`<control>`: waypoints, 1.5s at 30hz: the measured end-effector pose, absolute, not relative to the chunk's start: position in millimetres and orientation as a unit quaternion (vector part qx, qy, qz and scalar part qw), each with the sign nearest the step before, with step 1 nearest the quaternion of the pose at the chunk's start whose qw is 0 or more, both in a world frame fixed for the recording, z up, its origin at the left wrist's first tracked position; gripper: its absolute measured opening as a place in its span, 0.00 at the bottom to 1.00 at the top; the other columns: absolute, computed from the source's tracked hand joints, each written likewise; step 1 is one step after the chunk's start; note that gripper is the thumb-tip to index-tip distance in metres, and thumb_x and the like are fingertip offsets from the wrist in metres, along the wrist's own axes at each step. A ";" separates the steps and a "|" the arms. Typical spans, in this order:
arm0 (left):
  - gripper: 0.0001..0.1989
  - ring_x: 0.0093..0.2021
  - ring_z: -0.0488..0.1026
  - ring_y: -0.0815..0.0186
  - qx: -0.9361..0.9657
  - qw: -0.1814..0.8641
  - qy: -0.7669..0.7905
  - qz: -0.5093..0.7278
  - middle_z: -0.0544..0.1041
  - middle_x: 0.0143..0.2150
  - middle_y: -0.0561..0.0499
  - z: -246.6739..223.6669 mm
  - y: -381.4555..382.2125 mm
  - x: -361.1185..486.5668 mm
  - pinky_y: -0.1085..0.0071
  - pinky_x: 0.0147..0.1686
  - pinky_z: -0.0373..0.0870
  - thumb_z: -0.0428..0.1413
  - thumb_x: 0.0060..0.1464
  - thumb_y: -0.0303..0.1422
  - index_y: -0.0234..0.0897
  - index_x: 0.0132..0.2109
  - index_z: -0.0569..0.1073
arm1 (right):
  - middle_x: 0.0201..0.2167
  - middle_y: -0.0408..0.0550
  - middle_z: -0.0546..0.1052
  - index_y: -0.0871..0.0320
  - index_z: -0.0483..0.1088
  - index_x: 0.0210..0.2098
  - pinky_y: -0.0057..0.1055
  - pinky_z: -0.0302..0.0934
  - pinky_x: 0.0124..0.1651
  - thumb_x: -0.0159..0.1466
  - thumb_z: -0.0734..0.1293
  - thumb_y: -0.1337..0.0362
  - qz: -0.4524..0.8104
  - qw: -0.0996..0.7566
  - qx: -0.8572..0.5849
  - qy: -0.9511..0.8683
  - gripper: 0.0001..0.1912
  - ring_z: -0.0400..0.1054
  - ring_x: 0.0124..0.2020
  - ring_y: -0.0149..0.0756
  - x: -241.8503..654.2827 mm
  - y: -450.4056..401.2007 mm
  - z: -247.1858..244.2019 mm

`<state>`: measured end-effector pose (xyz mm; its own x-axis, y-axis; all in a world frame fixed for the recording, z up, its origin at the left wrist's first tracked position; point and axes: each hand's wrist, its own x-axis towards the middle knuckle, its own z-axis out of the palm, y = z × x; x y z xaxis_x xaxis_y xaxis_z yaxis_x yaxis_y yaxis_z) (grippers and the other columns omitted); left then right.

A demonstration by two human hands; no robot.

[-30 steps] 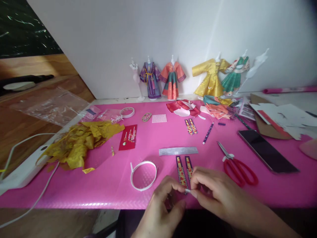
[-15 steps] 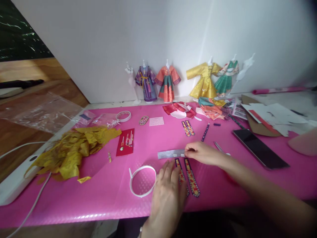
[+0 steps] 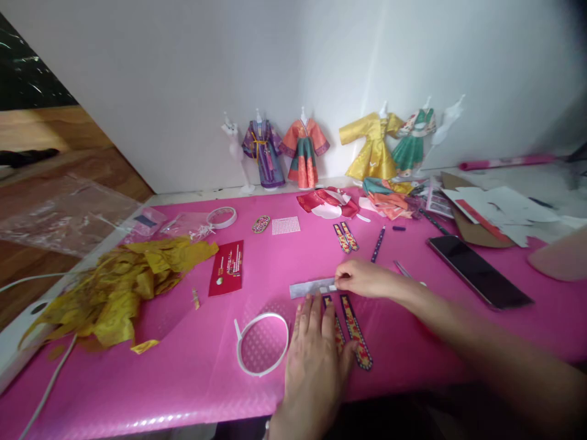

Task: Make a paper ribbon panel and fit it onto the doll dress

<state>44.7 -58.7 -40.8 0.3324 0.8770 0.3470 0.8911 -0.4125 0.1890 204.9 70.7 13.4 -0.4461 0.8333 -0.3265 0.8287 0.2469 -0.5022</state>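
My left hand [image 3: 315,351] lies flat, fingers spread, on the pink mat [image 3: 192,360], covering part of one of two patterned paper strips [image 3: 356,333]. My right hand [image 3: 364,279] reaches across to a grey-white strip [image 3: 310,287] just beyond them, its fingertips pinched at that strip's right end. A white tape ring [image 3: 261,344] lies left of my left hand. Red-handled scissors [image 3: 406,271] are mostly hidden behind my right forearm.
Several small paper-dressed mannequins [image 3: 302,150] stand along the white wall. Crumpled yellow paper [image 3: 119,284] sits at the left, with a red card [image 3: 227,275] beside it. A dark phone [image 3: 477,272] and cut card pieces [image 3: 495,211] lie to the right, and another strip pair [image 3: 346,236] farther back.
My hands left the near edge, where they pinched something small together. The left hand now presses flat on the strips; the right reached forward to the grey-white strip's end.
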 end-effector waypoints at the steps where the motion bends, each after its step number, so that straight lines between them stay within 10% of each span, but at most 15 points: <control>1: 0.29 0.63 0.66 0.40 -0.814 0.021 -0.545 -0.201 0.70 0.62 0.30 -41.3 -58.8 44.9 0.43 0.55 0.72 0.61 0.55 0.37 0.28 0.60 0.65 | 0.22 0.44 0.74 0.64 0.78 0.30 0.26 0.49 0.26 0.60 0.64 0.68 0.314 0.002 -0.528 -0.789 0.10 0.61 0.23 0.29 204.6 71.1 12.9; 45: 0.26 0.61 0.68 0.41 -0.805 0.035 -0.563 -0.185 0.69 0.63 0.32 -38.8 -60.2 45.5 0.44 0.54 0.73 0.58 0.56 0.37 0.30 0.59 0.68 | 0.23 0.44 0.75 0.63 0.77 0.31 0.26 0.49 0.26 0.60 0.65 0.70 0.273 -0.029 -0.547 -0.791 0.08 0.62 0.23 0.29 199.9 73.7 11.1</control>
<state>45.5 -60.2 -38.8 0.2971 0.8931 0.3378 0.9190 -0.3635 0.1528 199.9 73.7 11.1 -0.4004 0.8495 -0.3435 0.8808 0.2534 -0.4001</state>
